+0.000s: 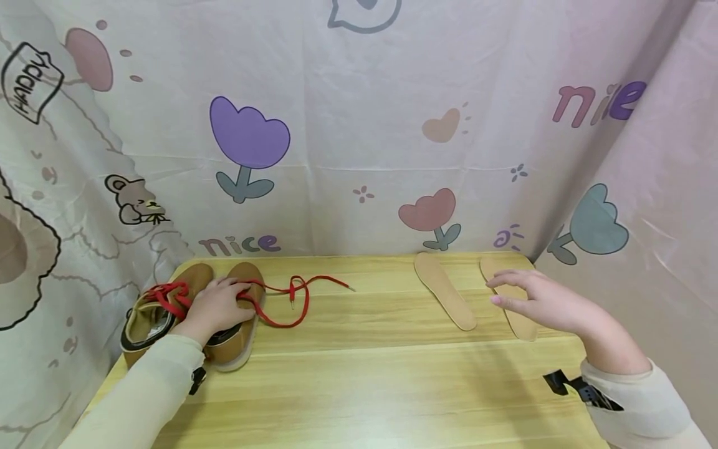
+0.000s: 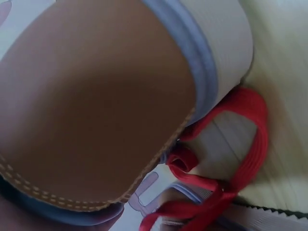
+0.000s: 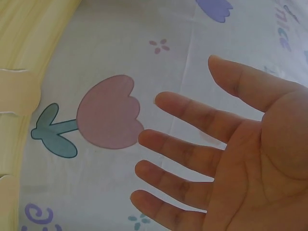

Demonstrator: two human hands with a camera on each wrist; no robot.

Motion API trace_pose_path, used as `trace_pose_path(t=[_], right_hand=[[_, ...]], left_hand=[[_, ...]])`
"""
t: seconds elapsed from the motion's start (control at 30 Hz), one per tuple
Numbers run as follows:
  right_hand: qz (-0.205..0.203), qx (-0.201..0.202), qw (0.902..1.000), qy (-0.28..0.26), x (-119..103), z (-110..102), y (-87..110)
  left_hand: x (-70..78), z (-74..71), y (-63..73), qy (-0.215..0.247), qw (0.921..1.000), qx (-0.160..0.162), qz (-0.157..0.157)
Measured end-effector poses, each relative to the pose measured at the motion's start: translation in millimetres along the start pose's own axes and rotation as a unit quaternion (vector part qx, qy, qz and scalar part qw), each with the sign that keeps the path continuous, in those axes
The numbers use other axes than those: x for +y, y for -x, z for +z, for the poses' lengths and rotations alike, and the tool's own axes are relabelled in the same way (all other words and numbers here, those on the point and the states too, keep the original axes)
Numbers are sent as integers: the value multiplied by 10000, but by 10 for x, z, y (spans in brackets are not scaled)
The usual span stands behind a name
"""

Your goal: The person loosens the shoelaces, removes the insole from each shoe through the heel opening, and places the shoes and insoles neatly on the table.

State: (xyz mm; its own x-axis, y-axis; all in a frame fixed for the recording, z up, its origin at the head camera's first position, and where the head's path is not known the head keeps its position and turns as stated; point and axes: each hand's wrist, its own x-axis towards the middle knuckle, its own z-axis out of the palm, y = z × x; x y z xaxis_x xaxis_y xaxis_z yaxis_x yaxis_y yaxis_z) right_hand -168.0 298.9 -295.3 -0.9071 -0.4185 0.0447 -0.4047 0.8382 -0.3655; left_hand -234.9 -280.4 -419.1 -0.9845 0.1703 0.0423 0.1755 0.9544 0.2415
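Two tan shoes with red laces sit side by side at the table's left. My left hand point(image 1: 221, 305) grips the right-hand shoe point(image 1: 232, 350) across its middle, covering much of it. Its red lace point(image 1: 307, 302) trails onto the table to the right. The left-hand shoe point(image 1: 196, 279) stands against that hand's other side. Tan leather and a pale sole of the gripped shoe point(image 2: 96, 96) fill the left wrist view. Above the right-hand insole point(image 1: 523, 325), my right hand point(image 1: 541, 302) hovers with fingers extended, holding nothing; its palm shows in the right wrist view.
A second flat beige insole point(image 1: 445, 293) lies to the left of the one under my right hand, near the table's back edge. Patterned curtains point(image 1: 336, 125) rise behind the wooden table point(image 1: 364, 386) and along both sides.
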Motion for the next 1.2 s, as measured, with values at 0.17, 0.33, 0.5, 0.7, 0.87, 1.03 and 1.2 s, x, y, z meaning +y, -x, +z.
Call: trace_pose_path(t=[0.17, 0.33, 0.5, 0.7, 0.87, 1.03, 1.2], right_hand=[[-25, 3, 10000, -76, 61, -7, -10], [-1, 48, 9999, -124, 139, -8, -6], [83, 103, 9998, -142, 202, -21, 0], [109, 97, 9998, -99, 237, -24, -8], [209, 85, 9997, -70, 249, -24, 5], [230, 86, 9997, -78, 252, -16, 12], [184, 161, 9996, -114, 243, -6, -5]], left_hand=[[-41, -33, 22, -86, 9999, 19, 101], [-67, -33, 52, -133, 9993, 159, 305], [-79, -39, 111, -86, 9970, 411, 652], [-77, -114, 205, -202, 9946, 574, 840], [-49, -177, 268, -189, 9947, 555, 839], [-23, -225, 311, -152, 9942, 603, 872], [33, -267, 290, -133, 9933, 669, 937]])
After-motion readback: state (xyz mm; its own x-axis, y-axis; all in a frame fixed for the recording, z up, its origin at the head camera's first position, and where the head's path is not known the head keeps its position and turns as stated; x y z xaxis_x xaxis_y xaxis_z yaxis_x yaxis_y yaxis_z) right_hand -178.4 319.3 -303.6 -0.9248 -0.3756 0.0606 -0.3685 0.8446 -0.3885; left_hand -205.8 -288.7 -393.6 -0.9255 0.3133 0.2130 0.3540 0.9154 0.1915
